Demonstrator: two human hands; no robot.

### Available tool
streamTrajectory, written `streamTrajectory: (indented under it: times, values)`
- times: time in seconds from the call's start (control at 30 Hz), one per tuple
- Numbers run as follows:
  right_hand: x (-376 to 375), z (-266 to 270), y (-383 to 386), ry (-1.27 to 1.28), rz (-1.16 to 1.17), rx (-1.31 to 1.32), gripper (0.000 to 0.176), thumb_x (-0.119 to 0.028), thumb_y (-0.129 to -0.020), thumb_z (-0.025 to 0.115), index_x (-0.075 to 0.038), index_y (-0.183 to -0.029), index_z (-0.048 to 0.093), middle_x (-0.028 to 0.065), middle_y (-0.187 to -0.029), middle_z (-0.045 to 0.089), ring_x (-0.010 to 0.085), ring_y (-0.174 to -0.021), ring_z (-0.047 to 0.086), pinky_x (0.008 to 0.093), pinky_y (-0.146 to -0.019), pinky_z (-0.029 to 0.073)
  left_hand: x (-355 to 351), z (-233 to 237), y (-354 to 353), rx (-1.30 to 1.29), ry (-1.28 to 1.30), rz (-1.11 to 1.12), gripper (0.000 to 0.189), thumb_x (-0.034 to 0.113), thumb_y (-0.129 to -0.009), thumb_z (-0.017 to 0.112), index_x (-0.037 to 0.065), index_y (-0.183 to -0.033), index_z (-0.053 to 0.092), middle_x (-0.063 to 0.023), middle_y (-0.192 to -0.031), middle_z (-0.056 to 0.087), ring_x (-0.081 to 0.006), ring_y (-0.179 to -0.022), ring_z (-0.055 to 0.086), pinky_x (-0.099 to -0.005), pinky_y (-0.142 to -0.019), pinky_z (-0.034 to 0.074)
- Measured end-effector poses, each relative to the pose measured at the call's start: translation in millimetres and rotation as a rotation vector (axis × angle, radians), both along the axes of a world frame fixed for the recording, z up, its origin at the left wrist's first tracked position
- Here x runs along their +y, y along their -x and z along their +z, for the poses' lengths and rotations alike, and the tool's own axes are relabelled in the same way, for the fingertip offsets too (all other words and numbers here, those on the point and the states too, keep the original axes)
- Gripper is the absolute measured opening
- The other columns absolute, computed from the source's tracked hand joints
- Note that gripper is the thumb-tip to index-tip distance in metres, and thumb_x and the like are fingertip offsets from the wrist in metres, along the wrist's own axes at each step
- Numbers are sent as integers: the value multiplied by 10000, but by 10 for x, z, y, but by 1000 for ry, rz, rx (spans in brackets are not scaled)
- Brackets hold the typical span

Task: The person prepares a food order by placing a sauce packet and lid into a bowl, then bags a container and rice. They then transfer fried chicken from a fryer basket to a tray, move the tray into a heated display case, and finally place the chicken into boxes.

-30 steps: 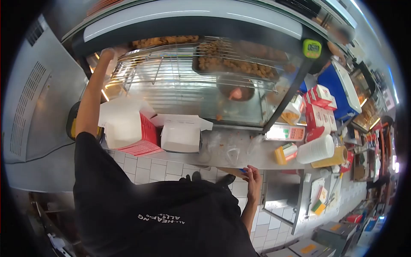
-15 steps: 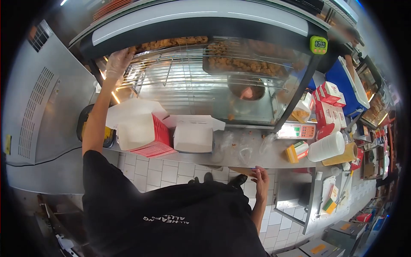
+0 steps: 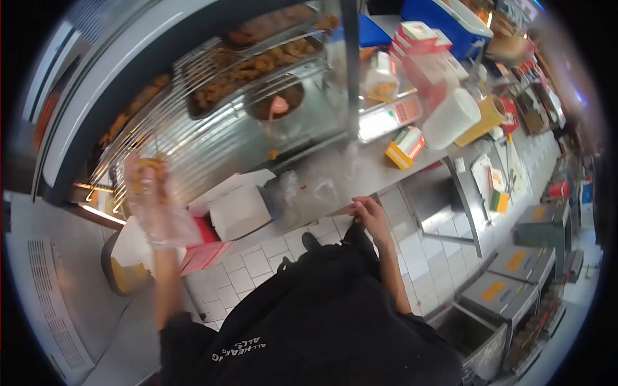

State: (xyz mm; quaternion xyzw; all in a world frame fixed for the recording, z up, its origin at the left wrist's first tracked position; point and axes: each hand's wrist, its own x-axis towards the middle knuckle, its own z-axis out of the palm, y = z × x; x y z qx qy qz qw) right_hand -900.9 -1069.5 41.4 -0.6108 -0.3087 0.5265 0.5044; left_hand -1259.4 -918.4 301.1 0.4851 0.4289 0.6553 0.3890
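My left hand (image 3: 153, 204), in a clear plastic glove, is closed around golden-brown fried chicken (image 3: 149, 168) at the front of the heated cabinet's wire rack (image 3: 121, 170). Motion blur hides how many pieces it grips. Just below and right of this hand stand an open red-and-white box (image 3: 205, 237) and a second open box with a pale inside (image 3: 239, 215). My right hand (image 3: 369, 215) is bare and hangs by the counter edge, its fingers loosely bent and apart, with nothing visible in them.
Inside the cabinet are a tray of fried pieces (image 3: 257, 71) and a bowl (image 3: 286, 103) with a pink-handled utensil. Crumpled clear plastic (image 3: 318, 190), a scale (image 3: 389, 119), a small yellow-and-green box (image 3: 405, 148) and white tubs (image 3: 454, 119) occupy the counter. An open drawer (image 3: 463, 212) juts out rightward.
My left hand has come down from the upper rack toward the open boxes, now with fried chicken visibly in it. My view has turned right; my right hand stays by the counter edge.
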Motion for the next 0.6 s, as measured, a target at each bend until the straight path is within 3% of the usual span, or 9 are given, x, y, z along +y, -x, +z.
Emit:
streamTrajectory:
  times: [0.07,0.1,0.17,0.2,0.37,0.43,0.5,0.53,0.6]
  values:
    - [-33,-63,-92,37,-23,42,309,-267,-997,558,-38,-1201,603,60,-1052,688,149,-921,643,296,-751,498,-136,-447,-712,-494,144,-232,470,166,-985,584,78,-1414,414,-106,-1386,448,-204,-1204,525,-342,-1008,484]
    - [-38,-87,-145,40,-35,71,304,-262,-999,555,-35,-1196,603,61,-1054,686,151,-920,644,297,-757,497,-46,-787,-1018,-104,187,-338,449,166,-995,562,75,-1411,418,-76,-1372,464,-203,-1184,535,-340,-1007,485]
    - [-71,-102,-316,44,-39,94,299,-257,-1001,551,-32,-1192,603,63,-1056,684,153,-919,645,297,-762,495,53,-1043,-1985,-854,401,-910,372,101,-997,542,18,-1351,465,-90,-1196,561,-146,-1046,563,-283,-861,504]
    - [-95,-97,-406,35,-42,104,293,-253,-1003,547,-32,-1188,603,63,-1052,683,152,-917,644,296,-764,493,154,-1134,-2449,-997,675,-883,274,113,-974,586,42,-1236,545,-73,-1117,583,-152,-1008,574,-257,-797,497]
    - [-176,-157,-1066,1,-80,83,272,-235,-1005,543,-35,-1180,601,63,-1038,681,138,-902,640,275,-747,484,1237,-1706,-4402,-360,413,-684,175,73,-924,645,96,-1091,598,-65,-974,642,-226,-814,674,-299,-718,587]
    - [-236,-134,-1415,-8,-94,96,283,-246,-1001,554,-39,-1187,600,60,-1036,680,133,-898,639,264,-739,482,1655,-1852,-4797,-356,257,-671,185,152,-898,681,96,-1063,620,-93,-972,676,-236,-814,687,-318,-711,573]
    - [-287,-146,-1711,22,-130,124,291,-261,-1002,556,-42,-1188,603,60,-1044,681,129,-896,638,259,-734,481,2051,-1943,-4981,792,-152,-208,319,290,-844,672,61,-1064,645,-174,-1045,688,-293,-797,697,-386,-752,552]
    - [-305,-174,-1877,26,-131,126,286,-260,-1004,554,-46,-1186,608,59,-1042,684,126,-889,638,256,-735,483,1946,-1619,-4996,1145,-41,-294,430,383,-802,689,51,-1075,670,-207,-1101,676,-340,-918,681,-421,-824,527]
    - [-330,-191,-2174,40,-117,130,282,-256,-1003,557,-45,-1181,612,60,-1039,686,125,-885,639,255,-738,485,1893,-1656,-5015,1189,-121,-234,435,380,-821,676,53,-1108,664,-202,-1109,675,-342,-962,671,-417,-851,516]
